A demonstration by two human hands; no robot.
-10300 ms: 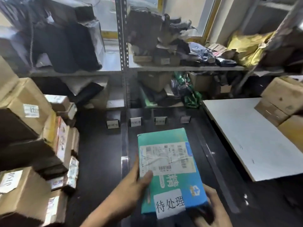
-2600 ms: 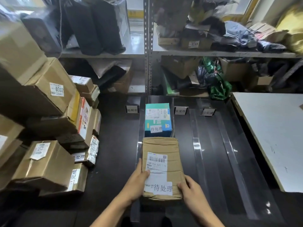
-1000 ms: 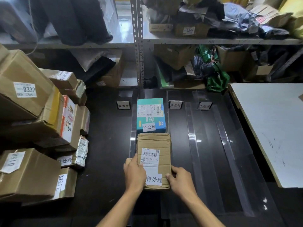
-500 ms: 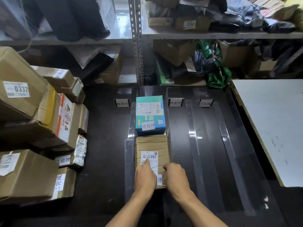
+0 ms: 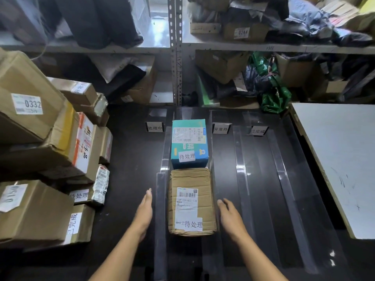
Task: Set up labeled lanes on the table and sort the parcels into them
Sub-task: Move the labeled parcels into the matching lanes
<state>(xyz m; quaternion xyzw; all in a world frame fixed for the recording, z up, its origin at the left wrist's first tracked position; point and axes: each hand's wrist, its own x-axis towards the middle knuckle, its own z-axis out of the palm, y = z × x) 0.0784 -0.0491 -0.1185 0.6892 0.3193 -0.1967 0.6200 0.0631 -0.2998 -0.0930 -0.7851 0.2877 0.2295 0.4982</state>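
Note:
A brown cardboard parcel point(image 5: 191, 201) with a white shipping label lies flat in a lane between clear dividers on the black table point(image 5: 129, 159). Directly behind it, touching, sits a teal box point(image 5: 189, 146). My left hand point(image 5: 144, 212) is flat and open just left of the brown parcel, apart from it. My right hand point(image 5: 230, 217) is open just to its right, also apart. Three small lane label stands are in view at the lanes' far end: one at the left point(image 5: 155, 127), one in the middle point(image 5: 221, 129) and one at the right point(image 5: 258, 131).
A pile of cardboard parcels point(image 5: 50, 159) fills the table's left side. Clear divider strips point(image 5: 242, 179) run front to back on the right. A white board point(image 5: 341, 159) lies at the right edge. Shelves point(image 5: 174, 47) with boxes and bags stand behind.
The brown parcel was pushed forward against the teal box. Both hands have since let go of it and spread out to its sides.

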